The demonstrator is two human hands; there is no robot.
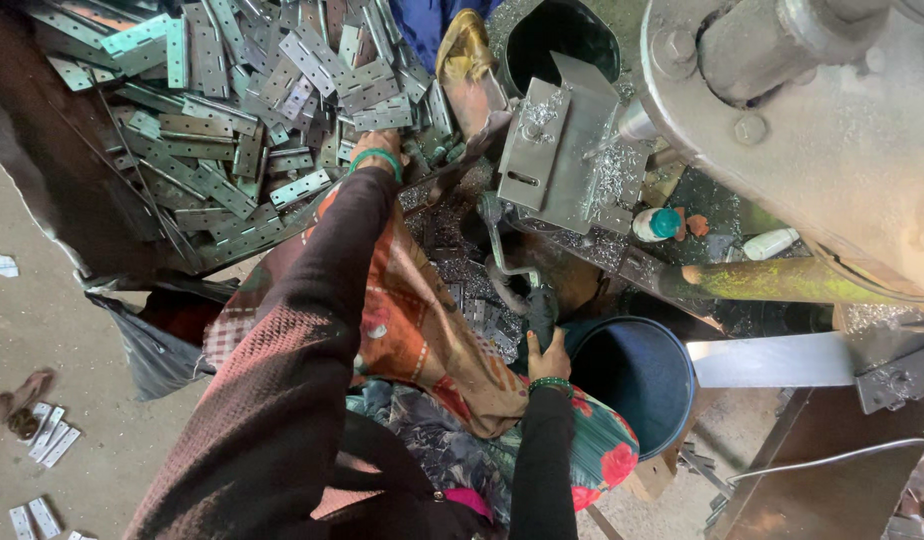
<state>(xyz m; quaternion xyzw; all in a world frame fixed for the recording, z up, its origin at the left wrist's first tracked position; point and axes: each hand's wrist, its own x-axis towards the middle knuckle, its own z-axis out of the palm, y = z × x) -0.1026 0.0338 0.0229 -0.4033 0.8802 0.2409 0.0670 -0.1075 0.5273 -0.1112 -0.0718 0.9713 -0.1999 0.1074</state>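
Right now the left hand (375, 148) is sunk in the heap of flat metal hinge plates (212, 110) — fingers hidden, grip can't be told. Right hand (548, 358) is closed around a dark lever handle (538, 310) just beside the blue bucket (637, 375). Judgement: pull one plate clean, not a tangle. Bucket interior looks dark; black tub (562, 40) up top likewise, contents unclear.

Small metalworking workshop, looking like a hinge-making floor. Big heap of flat punched metal hinge plates (222, 120) lying at upper left, heavy grey press machine (812, 130) looming at right, metal shavings (462, 260) littering the bench, blue bucket (637, 375) sitting below, stray plates lying on bare concrete floor (52, 340).
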